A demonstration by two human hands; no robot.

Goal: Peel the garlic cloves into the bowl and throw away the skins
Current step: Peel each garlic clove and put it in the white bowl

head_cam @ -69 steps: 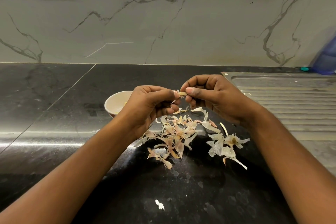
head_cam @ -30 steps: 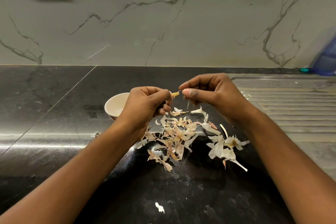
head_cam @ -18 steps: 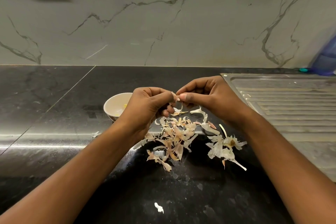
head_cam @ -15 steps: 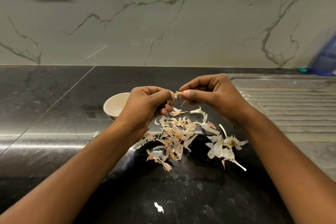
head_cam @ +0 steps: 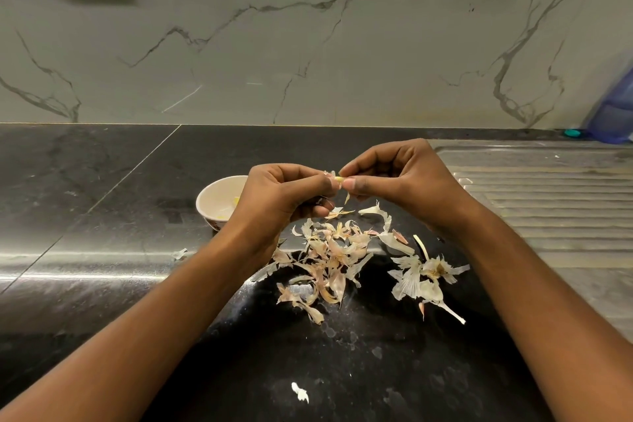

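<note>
Left hand [head_cam: 284,197] and right hand [head_cam: 402,178] pinch the garlic clove [head_cam: 339,179], its skin strip [head_cam: 347,197] now hanging loose, so transfer to the bowl [head_cam: 213,196] is probably near.

Garlic clove [head_cam: 339,179] barer than 2.3 s ago, a loose skin strip [head_cam: 347,197] now beneath it.

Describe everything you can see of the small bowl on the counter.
The bowl is small, round and white, ceramic by its look, with a dark marking low on its outer wall. It stands upright on the black counter, left of the skin pile. A few pale yellow peeled garlic pieces lie inside. The left hand hides its right side from view; whether they touch cannot be told.
</note>
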